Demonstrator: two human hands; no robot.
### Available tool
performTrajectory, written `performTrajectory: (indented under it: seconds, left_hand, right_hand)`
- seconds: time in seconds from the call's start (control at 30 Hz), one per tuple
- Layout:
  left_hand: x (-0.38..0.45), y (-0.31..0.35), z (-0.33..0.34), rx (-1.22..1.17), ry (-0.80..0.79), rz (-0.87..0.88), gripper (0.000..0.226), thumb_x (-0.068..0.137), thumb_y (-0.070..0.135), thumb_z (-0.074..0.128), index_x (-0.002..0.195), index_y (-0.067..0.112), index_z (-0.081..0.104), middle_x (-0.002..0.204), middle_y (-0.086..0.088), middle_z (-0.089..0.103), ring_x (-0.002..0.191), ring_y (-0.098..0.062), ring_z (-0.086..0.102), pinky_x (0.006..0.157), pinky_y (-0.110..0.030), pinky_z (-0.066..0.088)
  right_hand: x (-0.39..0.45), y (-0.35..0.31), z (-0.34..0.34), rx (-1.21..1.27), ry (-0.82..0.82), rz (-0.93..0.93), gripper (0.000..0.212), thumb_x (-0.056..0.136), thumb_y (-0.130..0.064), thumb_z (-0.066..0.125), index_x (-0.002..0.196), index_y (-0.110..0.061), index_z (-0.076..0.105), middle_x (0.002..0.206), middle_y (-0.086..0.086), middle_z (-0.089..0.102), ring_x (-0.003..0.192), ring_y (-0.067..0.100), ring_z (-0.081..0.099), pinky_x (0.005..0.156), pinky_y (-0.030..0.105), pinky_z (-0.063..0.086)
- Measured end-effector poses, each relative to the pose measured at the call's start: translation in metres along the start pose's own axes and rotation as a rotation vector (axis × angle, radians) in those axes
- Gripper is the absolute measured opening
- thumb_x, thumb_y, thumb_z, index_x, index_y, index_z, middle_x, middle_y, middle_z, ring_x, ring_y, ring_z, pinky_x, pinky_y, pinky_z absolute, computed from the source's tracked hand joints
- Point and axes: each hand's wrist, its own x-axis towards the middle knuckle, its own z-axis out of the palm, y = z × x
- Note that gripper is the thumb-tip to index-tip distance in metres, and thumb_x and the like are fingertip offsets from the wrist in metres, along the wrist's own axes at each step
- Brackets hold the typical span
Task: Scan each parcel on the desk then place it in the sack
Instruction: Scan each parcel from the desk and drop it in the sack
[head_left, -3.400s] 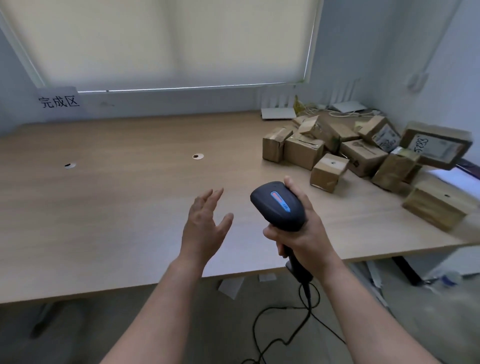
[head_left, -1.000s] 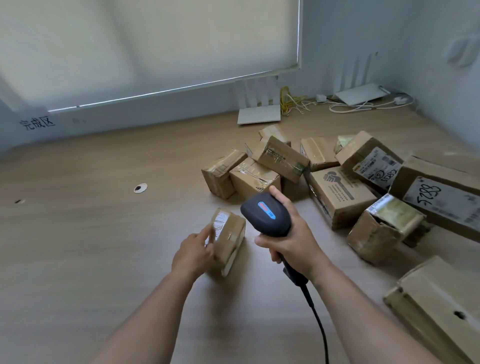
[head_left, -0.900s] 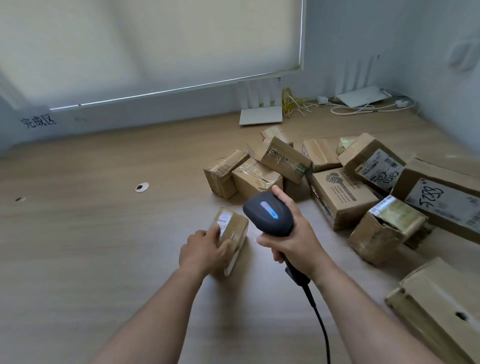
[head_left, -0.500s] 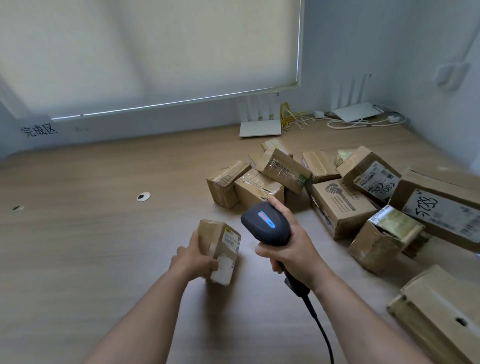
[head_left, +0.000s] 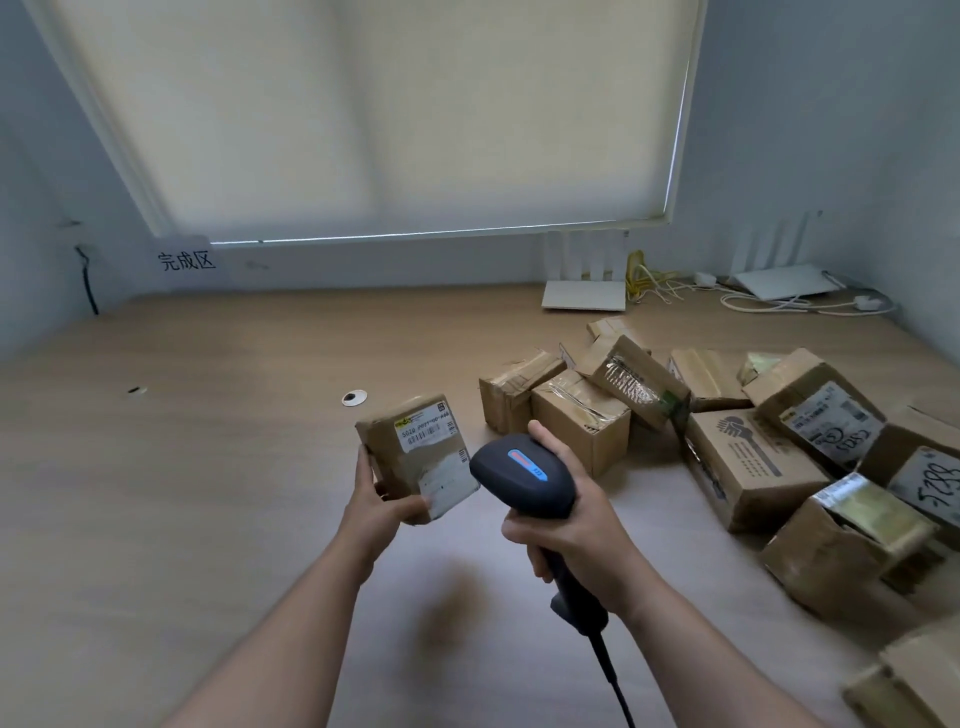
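Above desk (head_left: 208, 467), parcel (head_left: 415, 452) clasped in left grip (head_left: 379, 506), right grip (head_left: 566, 530) wrapping scanner (head_left: 524, 475).

Person, head-camera view: two forearms and two hands visible.

Left hand (head_left: 375, 506): bare, no glove, ring or wristband to be seen. Left forearm (head_left: 291, 618): bare from wrist to the lower frame edge, no sleeve showing.

Right hand (head_left: 576, 530): bare, no glove or ring to be seen; short, unpainted nail on the thumb. Right forearm (head_left: 691, 654): bare to the frame edge, no sleeve, no watch or strap at the wrist.
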Motion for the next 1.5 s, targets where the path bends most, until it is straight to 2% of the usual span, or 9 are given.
performTrajectory:
  seconds: [0.13, 0.37, 0.63, 0.83, 1.0, 1.13, 1.23, 1.4, 1.5]
  left_hand:
    - [0.001, 0.003, -0.011, -0.024, 0.022, 0.036, 0.104, 0.076, -0.006, 0.071, 0.146, 0.046, 0.015, 0.118, -0.004, 0.058, 0.108, -0.021, 0.056, 0.074, -0.026, 0.045]
    - [0.002, 0.006, -0.016, -0.028, 0.016, 0.069, 0.106, 0.077, -0.008, 0.069, 0.149, 0.043, 0.01, 0.12, -0.005, 0.054, 0.109, -0.021, 0.053, 0.083, -0.031, 0.04]
    - [0.002, 0.009, -0.007, -0.007, 0.011, 0.118, 0.106, 0.078, -0.008, 0.069, 0.15, 0.04, 0.008, 0.121, -0.004, 0.051, 0.11, -0.021, 0.051, 0.084, -0.031, 0.04]
    - [-0.007, 0.013, 0.003, 0.081, 0.134, 0.204, 0.105, 0.075, -0.004, 0.073, 0.151, 0.035, 0.011, 0.122, -0.005, 0.053, 0.105, -0.021, 0.054, 0.057, -0.008, 0.045]
    - [-0.029, 0.001, 0.002, 0.135, 0.227, 0.2, 0.113, 0.057, 0.026, 0.078, 0.147, 0.051, 0.014, 0.125, -0.008, 0.045, 0.109, -0.025, 0.055, 0.087, -0.043, 0.056]
    - [-0.052, -0.008, -0.004, 0.152, 0.329, 0.178, 0.106, 0.073, 0.008, 0.077, 0.149, 0.045, 0.014, 0.119, -0.003, 0.033, 0.114, -0.022, 0.046, 0.098, -0.036, 0.045]
    - [-0.07, -0.015, -0.017, 0.162, 0.41, 0.165, 0.104, 0.074, 0.007, 0.076, 0.149, 0.044, 0.014, 0.118, -0.002, 0.031, 0.112, -0.021, 0.045, 0.097, -0.031, 0.042]
    - [-0.105, -0.025, -0.048, 0.173, 0.506, 0.124, 0.105, 0.075, 0.012, 0.076, 0.149, 0.046, 0.011, 0.12, 0.0, 0.03, 0.12, -0.023, 0.043, 0.106, -0.038, 0.038]
    - [-0.123, -0.032, -0.07, 0.174, 0.56, 0.127, 0.103, 0.076, 0.013, 0.075, 0.15, 0.045, 0.01, 0.12, 0.002, 0.029, 0.121, -0.022, 0.041, 0.101, -0.031, 0.035]
  right_hand:
    - [-0.001, -0.005, 0.009, 0.002, -0.062, 0.002, 0.095, 0.064, 0.002, 0.071, 0.143, -0.038, 0.035, 0.066, 0.004, 0.063, 0.041, 0.025, 0.043, 0.042, 0.028, 0.039]
    - [-0.005, -0.008, 0.012, 0.001, -0.071, 0.003, 0.095, 0.065, 0.004, 0.068, 0.145, -0.036, 0.034, 0.058, -0.006, 0.063, 0.037, 0.023, 0.045, 0.04, 0.024, 0.039]
    - [-0.008, -0.009, 0.005, -0.018, -0.037, -0.023, 0.094, 0.065, 0.003, 0.07, 0.141, -0.04, 0.037, 0.067, -0.005, 0.065, 0.039, 0.025, 0.046, 0.04, 0.026, 0.04]
    - [-0.006, -0.016, -0.004, -0.003, 0.037, -0.101, 0.091, 0.063, -0.002, 0.076, 0.128, -0.056, 0.041, 0.096, 0.021, 0.062, 0.044, 0.027, 0.045, 0.042, 0.027, 0.042]
    - [-0.001, -0.016, -0.007, -0.008, 0.026, -0.132, 0.094, 0.064, -0.001, 0.077, 0.132, -0.055, 0.041, 0.098, 0.019, 0.061, 0.044, 0.027, 0.044, 0.042, 0.027, 0.042]
    - [0.0, -0.014, -0.001, -0.05, -0.026, -0.144, 0.097, 0.064, -0.003, 0.079, 0.135, -0.055, 0.039, 0.109, 0.017, 0.058, 0.045, 0.025, 0.047, 0.043, 0.029, 0.044]
    - [0.0, -0.014, 0.012, -0.042, -0.084, -0.148, 0.095, 0.063, -0.004, 0.078, 0.131, -0.058, 0.04, 0.111, 0.018, 0.057, 0.043, 0.02, 0.048, 0.041, 0.027, 0.043]
    - [-0.004, -0.008, 0.042, -0.015, -0.189, -0.125, 0.095, 0.061, -0.003, 0.076, 0.132, -0.055, 0.041, 0.107, 0.016, 0.058, 0.044, 0.021, 0.045, 0.042, 0.027, 0.042]
    - [-0.012, -0.005, 0.066, -0.037, -0.247, -0.119, 0.094, 0.062, -0.001, 0.076, 0.128, -0.059, 0.042, 0.107, 0.013, 0.059, 0.044, 0.022, 0.046, 0.042, 0.027, 0.042]
